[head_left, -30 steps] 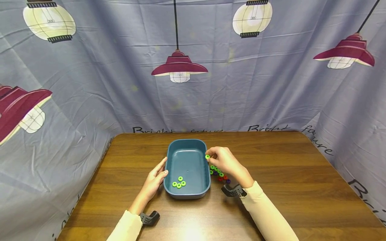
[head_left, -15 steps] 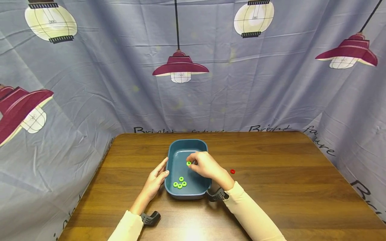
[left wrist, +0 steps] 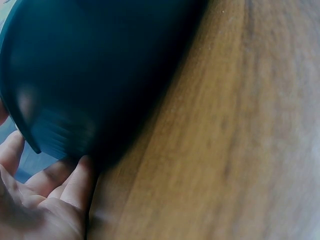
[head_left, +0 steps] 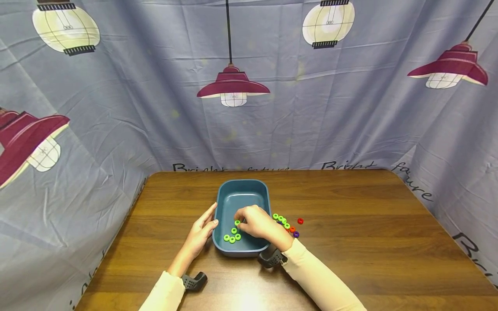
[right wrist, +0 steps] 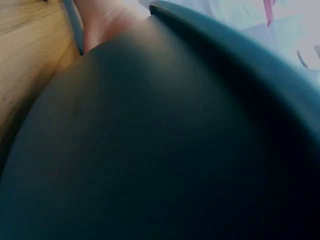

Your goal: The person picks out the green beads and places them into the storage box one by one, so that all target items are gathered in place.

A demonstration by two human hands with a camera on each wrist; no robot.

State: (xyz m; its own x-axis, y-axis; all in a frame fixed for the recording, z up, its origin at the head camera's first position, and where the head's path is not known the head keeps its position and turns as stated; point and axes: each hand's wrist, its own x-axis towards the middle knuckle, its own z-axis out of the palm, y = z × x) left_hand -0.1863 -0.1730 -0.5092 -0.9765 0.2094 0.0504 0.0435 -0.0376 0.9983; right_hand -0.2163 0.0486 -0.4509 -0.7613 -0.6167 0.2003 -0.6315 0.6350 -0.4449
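Observation:
A blue-teal plastic bin [head_left: 242, 186] stands on the wooden table; its outer wall [left wrist: 100, 65] fills much of the left wrist view. My left hand [head_left: 200, 231] rests against the bin's left side, fingers extended along it and thumb by the rim. Inside, my right hand [head_left: 254, 222] pinches a small green ring [head_left: 237, 223] between thumb and fingertips, low over the floor. Just below it, several loose green rings [head_left: 232, 239] lie near the bin's front left corner. In the right wrist view the bin wall [right wrist: 150, 130] hides the fingers and the ring.
Right of the bin lies a cluster of green rings [head_left: 284, 221] with orange, red and purple ones, partly hidden by my right wrist. A red ring [head_left: 300, 221] lies a little apart. A patterned grey curtain [head_left: 249, 129] hangs behind the table [head_left: 369, 224].
My right hand has carried the green ring from above the bin's right rim into the bin, leftward and down toward the other green rings. My left hand has stayed at the bin's side.

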